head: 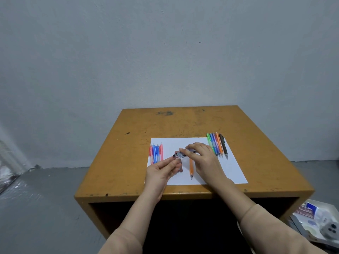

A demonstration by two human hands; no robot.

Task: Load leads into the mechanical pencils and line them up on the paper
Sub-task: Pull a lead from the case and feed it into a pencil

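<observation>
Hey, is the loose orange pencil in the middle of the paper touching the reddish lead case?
Apart. The head view shows a strip of white paper between the orange pencil and the reddish lead case.

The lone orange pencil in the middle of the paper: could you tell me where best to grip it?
Pinch the orange pencil at mid-barrel from above, approaching from the near edge: it lies flat and alone on the paper, tip toward the person, its far end beneath the right hand.
</observation>
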